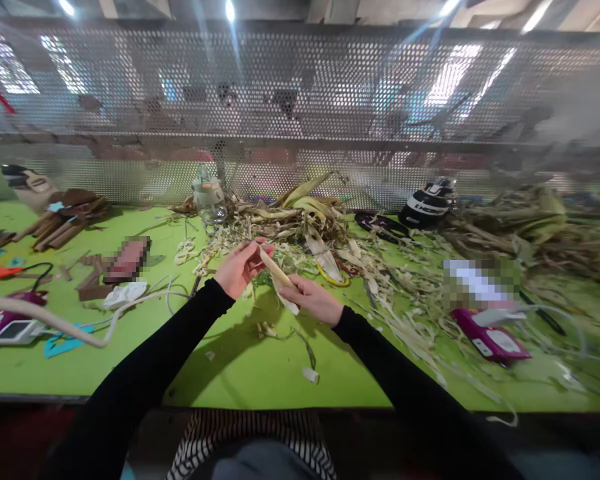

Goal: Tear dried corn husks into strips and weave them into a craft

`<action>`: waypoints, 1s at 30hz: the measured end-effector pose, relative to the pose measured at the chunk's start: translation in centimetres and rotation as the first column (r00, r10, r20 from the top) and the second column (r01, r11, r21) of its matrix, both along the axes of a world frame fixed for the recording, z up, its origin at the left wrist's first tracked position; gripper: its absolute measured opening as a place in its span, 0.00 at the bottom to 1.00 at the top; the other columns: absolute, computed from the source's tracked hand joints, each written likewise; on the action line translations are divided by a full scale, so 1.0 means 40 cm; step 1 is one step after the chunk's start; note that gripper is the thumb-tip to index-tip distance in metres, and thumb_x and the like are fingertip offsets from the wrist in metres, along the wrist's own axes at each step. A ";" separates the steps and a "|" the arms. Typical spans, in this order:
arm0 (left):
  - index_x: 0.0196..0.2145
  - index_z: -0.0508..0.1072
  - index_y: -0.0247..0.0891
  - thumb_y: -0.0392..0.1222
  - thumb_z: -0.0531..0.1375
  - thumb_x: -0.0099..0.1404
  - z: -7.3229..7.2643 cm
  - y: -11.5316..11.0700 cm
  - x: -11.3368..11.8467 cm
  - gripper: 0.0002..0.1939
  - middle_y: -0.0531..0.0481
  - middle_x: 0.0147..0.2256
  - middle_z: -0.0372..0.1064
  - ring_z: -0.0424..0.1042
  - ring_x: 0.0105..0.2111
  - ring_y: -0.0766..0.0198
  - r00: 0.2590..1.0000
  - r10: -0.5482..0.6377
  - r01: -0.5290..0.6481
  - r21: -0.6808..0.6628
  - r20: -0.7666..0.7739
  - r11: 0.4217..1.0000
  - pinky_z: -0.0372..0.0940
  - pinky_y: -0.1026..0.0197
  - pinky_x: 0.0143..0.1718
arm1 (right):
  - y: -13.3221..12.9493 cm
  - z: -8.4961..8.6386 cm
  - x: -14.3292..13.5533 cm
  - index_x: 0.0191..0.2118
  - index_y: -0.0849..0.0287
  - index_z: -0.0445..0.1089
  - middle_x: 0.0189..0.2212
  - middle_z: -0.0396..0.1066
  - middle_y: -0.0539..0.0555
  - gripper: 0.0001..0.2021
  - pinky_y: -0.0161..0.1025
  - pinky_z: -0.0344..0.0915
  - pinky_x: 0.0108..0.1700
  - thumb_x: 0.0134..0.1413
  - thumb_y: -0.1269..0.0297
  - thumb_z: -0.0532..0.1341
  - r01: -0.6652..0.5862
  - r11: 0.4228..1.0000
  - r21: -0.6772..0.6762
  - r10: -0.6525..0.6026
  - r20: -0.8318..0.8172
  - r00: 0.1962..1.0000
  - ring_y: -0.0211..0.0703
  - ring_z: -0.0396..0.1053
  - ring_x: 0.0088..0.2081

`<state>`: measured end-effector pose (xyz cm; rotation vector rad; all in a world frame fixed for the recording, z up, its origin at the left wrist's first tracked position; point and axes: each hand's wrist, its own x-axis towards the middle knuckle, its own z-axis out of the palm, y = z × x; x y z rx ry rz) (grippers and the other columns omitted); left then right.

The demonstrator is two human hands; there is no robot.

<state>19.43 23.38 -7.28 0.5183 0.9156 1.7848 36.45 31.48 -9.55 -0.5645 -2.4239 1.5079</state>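
Above the green table, both of my hands are closed on one long pale piece of corn husk (276, 269), which looks folded or rolled and slants down to the right. My left hand (239, 270) pinches its upper end between thumb and fingers. Around the lower end, my right hand (314, 300) has its fingers wrapped, and a loose whitish flap hangs beneath. Just beyond the hands lies a heap of dried husks and shreds (290, 220). A wide husk strip (323, 250) lies at its near side, by a yellow curved object (333, 277). A small white scrap (311, 375) rests near the front.
A clear bottle (210, 200) and a black-and-white bottle (427, 203) stand by the perforated metal screen (300, 87). Magenta devices (493, 335) with cables lie at both sides. Brown rolled pieces (63, 220) are at left; more husks (525, 227) are at right.
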 end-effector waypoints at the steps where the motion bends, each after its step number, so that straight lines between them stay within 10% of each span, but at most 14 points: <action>1: 0.36 0.72 0.36 0.39 0.58 0.61 -0.001 -0.003 -0.003 0.06 0.52 0.27 0.73 0.72 0.28 0.70 1.000 0.021 -0.021 0.008 -0.009 1.000 0.67 0.65 0.36 | -0.001 -0.002 0.004 0.30 0.60 0.60 0.21 0.57 0.44 0.18 0.31 0.56 0.23 0.53 0.48 0.58 -0.037 0.999 0.003 0.037 0.030 0.999 0.31 0.56 0.22; 9: 0.33 0.69 0.34 0.34 0.51 0.66 0.011 -0.031 -0.010 0.08 0.57 0.19 0.61 0.63 0.19 0.74 0.998 0.011 -0.011 0.005 0.065 1.000 0.67 0.67 0.30 | 0.048 0.076 0.110 0.39 0.61 0.67 0.32 0.70 0.53 0.18 0.38 0.64 0.35 0.56 0.49 0.56 0.074 0.983 0.168 -0.089 0.083 0.993 0.38 0.67 0.31; 17: 0.36 0.66 0.38 0.37 0.53 0.66 0.025 -0.037 0.031 0.04 0.49 0.46 0.72 0.73 0.43 0.66 0.992 0.085 -0.087 0.018 0.089 0.996 0.69 0.66 0.39 | -0.038 0.032 0.068 0.52 0.60 0.59 0.47 0.67 0.59 0.27 0.45 0.67 0.44 0.50 0.50 0.62 0.055 0.998 0.024 -0.054 -0.063 0.997 0.45 0.68 0.44; 21: 0.39 0.68 0.36 0.39 0.54 0.65 0.004 -0.039 0.022 0.06 0.47 0.45 0.73 0.73 0.42 0.67 0.992 0.111 -0.110 -0.018 0.066 0.994 0.68 0.68 0.37 | -0.050 0.009 0.019 0.49 0.60 0.59 0.36 0.70 0.54 0.20 0.36 0.68 0.33 0.55 0.55 0.60 0.071 0.969 -0.237 -0.102 -0.120 0.988 0.36 0.69 0.32; 25: 0.37 0.68 0.33 0.47 0.54 0.65 -0.007 -0.088 0.003 0.13 0.40 0.39 0.75 0.75 0.36 0.61 0.976 -0.137 0.096 -0.229 -0.172 0.969 0.70 0.58 0.39 | -0.022 0.061 0.025 0.47 0.60 0.60 0.28 0.67 0.48 0.15 0.29 0.60 0.21 0.59 0.55 0.55 0.210 0.956 -0.207 -0.232 -0.089 0.969 0.30 0.62 0.22; 27: 0.38 0.69 0.33 0.49 0.54 0.64 0.005 -0.116 0.002 0.15 0.39 0.38 0.74 0.74 0.36 0.59 0.814 -0.191 0.056 -0.253 -0.548 0.966 0.69 0.56 0.37 | -0.011 0.095 0.038 0.46 0.60 0.61 0.24 0.65 0.47 0.16 0.28 0.57 0.19 0.60 0.54 0.54 0.241 0.954 -0.176 -0.252 -0.043 0.967 0.29 0.59 0.19; 30: 0.44 0.69 0.36 0.44 0.55 0.64 0.034 -0.125 0.007 0.13 0.41 0.46 0.71 0.68 0.48 0.56 0.177 0.185 -0.122 0.165 -0.967 0.979 0.62 0.49 0.51 | -0.006 0.135 0.052 0.42 0.62 0.64 0.21 0.63 0.46 0.17 0.28 0.54 0.18 0.59 0.51 0.54 0.155 0.979 -0.133 -0.145 0.077 0.986 0.28 0.56 0.17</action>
